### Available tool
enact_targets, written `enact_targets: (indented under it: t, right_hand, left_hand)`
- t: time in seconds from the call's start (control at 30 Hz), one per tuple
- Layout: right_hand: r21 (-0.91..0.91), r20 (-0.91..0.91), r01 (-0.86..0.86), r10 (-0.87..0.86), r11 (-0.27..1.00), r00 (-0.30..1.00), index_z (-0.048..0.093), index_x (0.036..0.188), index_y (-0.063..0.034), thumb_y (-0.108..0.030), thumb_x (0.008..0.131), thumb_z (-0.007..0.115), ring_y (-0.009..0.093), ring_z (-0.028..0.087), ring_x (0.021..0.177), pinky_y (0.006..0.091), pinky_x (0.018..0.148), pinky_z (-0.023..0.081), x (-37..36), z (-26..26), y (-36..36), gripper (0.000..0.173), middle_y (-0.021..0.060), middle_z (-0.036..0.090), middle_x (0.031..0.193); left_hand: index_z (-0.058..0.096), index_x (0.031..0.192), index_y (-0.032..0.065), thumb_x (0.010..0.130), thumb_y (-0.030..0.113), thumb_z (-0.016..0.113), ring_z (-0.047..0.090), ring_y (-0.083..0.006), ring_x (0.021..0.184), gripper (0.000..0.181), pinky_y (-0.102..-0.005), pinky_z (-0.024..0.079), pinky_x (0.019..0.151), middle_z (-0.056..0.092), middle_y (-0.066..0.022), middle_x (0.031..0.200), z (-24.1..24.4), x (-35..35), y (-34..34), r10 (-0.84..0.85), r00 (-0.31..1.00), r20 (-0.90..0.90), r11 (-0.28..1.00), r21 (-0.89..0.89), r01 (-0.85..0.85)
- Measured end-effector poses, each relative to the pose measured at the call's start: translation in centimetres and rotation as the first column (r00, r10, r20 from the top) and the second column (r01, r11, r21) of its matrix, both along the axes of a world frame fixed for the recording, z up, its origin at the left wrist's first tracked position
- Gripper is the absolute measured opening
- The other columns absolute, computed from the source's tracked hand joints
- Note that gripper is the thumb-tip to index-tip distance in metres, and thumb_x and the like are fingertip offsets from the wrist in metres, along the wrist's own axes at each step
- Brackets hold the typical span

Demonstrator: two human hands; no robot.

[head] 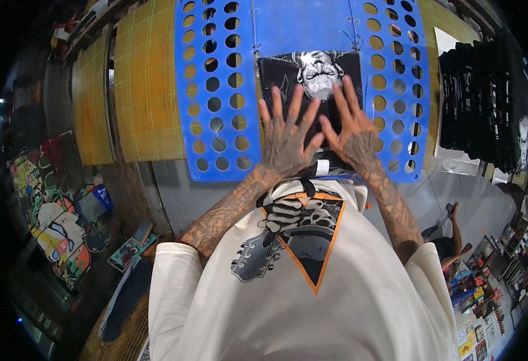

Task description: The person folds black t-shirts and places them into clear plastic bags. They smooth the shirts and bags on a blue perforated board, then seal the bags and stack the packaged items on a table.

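Note:
A black garment point(282, 67), folded into a flat rectangle and printed with a white and grey face, lies on the middle panel of a blue plastic shirt-folding board point(300, 27). Its glossy surface looks like a clear plastic bag. My left hand point(286, 133) rests on the garment's left half, palm down with fingers spread. On the right side, my right hand point(356, 133) also lies palm down, thumb towards the left hand and fingertips by the printed face. Neither hand grips anything. A small white label point(322, 167) shows near the edge closest to me.
The folding board's perforated side panels flank the garment, over a yellow checked tabletop point(149, 85). At right stands a stack of folded black garments point(476, 104). A person's legs point(458, 225) show beyond the table at lower right. Painted panels point(61, 225) stand at left.

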State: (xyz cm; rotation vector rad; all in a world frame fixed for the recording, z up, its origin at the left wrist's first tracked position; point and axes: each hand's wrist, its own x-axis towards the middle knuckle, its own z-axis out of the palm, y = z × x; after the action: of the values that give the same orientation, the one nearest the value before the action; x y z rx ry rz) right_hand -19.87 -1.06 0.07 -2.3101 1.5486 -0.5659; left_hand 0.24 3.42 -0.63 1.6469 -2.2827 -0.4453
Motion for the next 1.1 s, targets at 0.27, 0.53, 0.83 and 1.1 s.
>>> enact_targets:
  t: [0.27, 0.53, 0.83, 1.1]
  right_hand:
    - [0.002, -0.070, -0.052, 0.052, 0.999, 0.996, 0.039, 0.164, -0.0159, -0.047, 0.091, 0.070, 0.023, 0.063, 0.062, 0.0344, 0.056, 0.053, -1.1, -4.9, 2.3, 0.085, 0.0117, 0.029, 0.173]
    - [0.116, -0.118, -0.010, 0.024, 0.993, 0.993, 0.045, 0.160, -0.0152, -0.047, 0.089, 0.072, 0.025, 0.075, 0.080, 0.0347, 0.062, 0.059, -0.7, -3.5, 2.0, 0.082, 0.0110, 0.035, 0.171]
    - [0.111, -0.116, 0.009, 0.004, 0.994, 0.993, 0.045, 0.160, -0.0177, -0.045, 0.100, 0.063, 0.035, 0.074, 0.111, 0.0452, 0.079, 0.064, -0.5, -1.5, -6.8, 0.069, 0.0123, 0.040, 0.167]
    - [0.151, -0.024, 0.021, -0.018, 0.988, 1.000, 0.047, 0.159, -0.0182, -0.046, 0.098, 0.065, 0.038, 0.071, 0.118, 0.0481, 0.091, 0.061, -0.5, -2.2, -7.0, 0.069, 0.0162, 0.046, 0.163]
  left_hand:
    - [0.036, 0.165, 0.0285, 0.100, 0.062, 0.056, 0.001, -0.0463, 0.161, 0.076, -0.0772, 0.001, 0.121, 0.015, -0.0112, 0.176, -4.1, -0.1, 2.3, 0.007, 1.000, -0.016, 1.000, 0.006, -0.007]
    - [0.038, 0.163, 0.0242, 0.096, 0.058, 0.065, 0.002, -0.0456, 0.161, 0.080, -0.0767, 0.004, 0.121, 0.016, -0.0127, 0.175, -3.5, 0.1, 2.1, -0.001, 0.999, -0.035, 1.000, 0.012, 0.001]
    - [0.035, 0.164, 0.0124, 0.103, 0.050, 0.057, 0.012, -0.0472, 0.160, 0.075, -0.0750, 0.005, 0.122, 0.023, -0.0154, 0.173, -4.9, 2.1, -7.5, 0.154, 0.987, -0.046, 0.972, -0.174, -0.160]
    - [0.036, 0.161, 0.0104, 0.098, 0.052, 0.063, 0.022, -0.0458, 0.155, 0.080, -0.0755, 0.005, 0.119, 0.034, -0.0158, 0.166, -5.0, 1.9, -7.7, 0.193, 0.980, -0.054, 0.974, -0.111, -0.198]
